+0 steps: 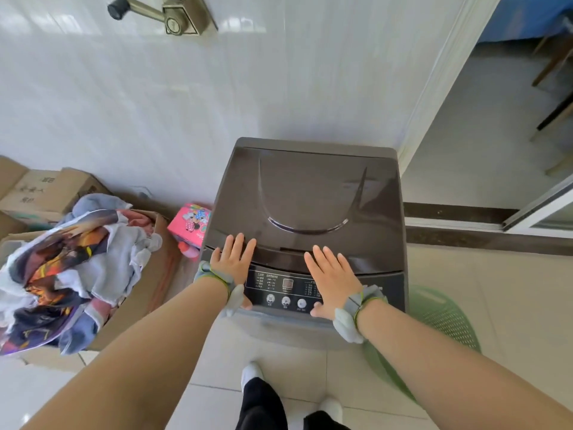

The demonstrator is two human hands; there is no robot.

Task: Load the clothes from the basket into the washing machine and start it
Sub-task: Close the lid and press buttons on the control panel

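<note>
Both forearms reach forward. The left hand and right hand lie flat, fingers straight and slightly spread, on the near edge of the closed lid of the top-loading washing machine, just above its control panel. Clothes are heaped in a cardboard box to the machine's left. A green basket sits on its right.

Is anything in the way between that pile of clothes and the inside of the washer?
Yes: the dark lid is down over the opening. The left hand and right hand lie flat along its front edge, while the clothes sit piled in the cardboard box off to the left.
</note>
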